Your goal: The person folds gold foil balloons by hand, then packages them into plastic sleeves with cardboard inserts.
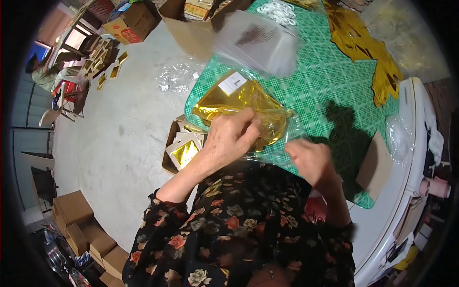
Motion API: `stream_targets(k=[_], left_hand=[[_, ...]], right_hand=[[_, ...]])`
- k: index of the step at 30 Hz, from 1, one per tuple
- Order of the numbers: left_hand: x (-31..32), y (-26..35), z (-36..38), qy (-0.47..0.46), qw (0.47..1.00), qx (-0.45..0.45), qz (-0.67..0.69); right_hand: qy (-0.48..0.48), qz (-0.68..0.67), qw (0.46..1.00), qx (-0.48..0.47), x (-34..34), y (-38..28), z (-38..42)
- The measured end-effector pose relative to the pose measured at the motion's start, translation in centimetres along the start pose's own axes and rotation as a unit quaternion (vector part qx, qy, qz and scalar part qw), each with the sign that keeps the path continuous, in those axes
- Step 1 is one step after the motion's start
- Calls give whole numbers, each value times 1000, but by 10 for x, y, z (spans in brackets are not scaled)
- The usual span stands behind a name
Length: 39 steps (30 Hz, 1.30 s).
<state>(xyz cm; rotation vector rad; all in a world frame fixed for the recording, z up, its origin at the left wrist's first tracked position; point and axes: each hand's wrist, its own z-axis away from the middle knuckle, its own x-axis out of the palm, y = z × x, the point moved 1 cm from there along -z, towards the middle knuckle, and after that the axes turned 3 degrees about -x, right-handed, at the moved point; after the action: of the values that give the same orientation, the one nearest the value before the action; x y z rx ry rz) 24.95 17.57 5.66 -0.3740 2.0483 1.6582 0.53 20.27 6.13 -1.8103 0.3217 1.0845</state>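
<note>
A folded shiny gold piece (258,98), perhaps a garment, lies on the green checked table in front of me. It bears a white label (233,83) marked "L". Clear plastic bag film (295,128) stretches over its near part and toward the right. My left hand (233,133) is closed over the near edge of the gold piece, fingers curled on the plastic. Off to the right, my right hand (308,160) is closed, with its fingertips at the bag's edge; the exact grip is hard to see.
Clear printed bags (258,43) lie at the table's far side beside white cord (277,12). More gold material (363,43) is at the right back. A box of gold-windowed cards (186,152) stands left of the table. A person (48,71) sits far left.
</note>
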Motion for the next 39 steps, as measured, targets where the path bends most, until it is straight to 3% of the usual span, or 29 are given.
stream_targets(k=[2,6,11,14,17,20,21,22,26,29,32,33,36,39], left_hand=[[2,3,0,-12,1000,2,4],[3,7,4,-13,998,67,11],[17,-6,18,-81,984,157,-20],[3,-9,16,21,991,129,26],[-29,-33,-5,216,971,73,-74],[-42,-59,-15,234,939,-11,-251],[-39,-81,-12,192,938,-5,-288],[-36,-85,-9,149,958,-15,-244],[-16,-73,0,142,983,-89,-81],[-15,-69,4,117,978,-167,53],[-14,-84,8,100,963,-158,196],[-14,-78,7,100,958,-145,225],[-25,-79,0,93,937,-170,290],[-53,-69,-13,42,944,-227,237]], right_hand=[[-73,88,993,34,11,-2,3],[80,172,972,141,30,-4,-9],[111,134,974,147,37,16,-22],[116,36,984,128,45,36,-22],[90,-116,961,233,39,29,-26],[113,-241,929,256,50,50,-26],[135,-299,907,266,50,47,-29],[157,-355,879,276,50,41,-31],[166,-517,806,235,59,40,-38],[53,-552,788,267,71,59,-33],[60,-628,766,123,69,41,-23],[73,-670,728,123,80,44,-26],[50,-712,699,43,84,52,-32],[94,-630,764,101,61,18,-59]])
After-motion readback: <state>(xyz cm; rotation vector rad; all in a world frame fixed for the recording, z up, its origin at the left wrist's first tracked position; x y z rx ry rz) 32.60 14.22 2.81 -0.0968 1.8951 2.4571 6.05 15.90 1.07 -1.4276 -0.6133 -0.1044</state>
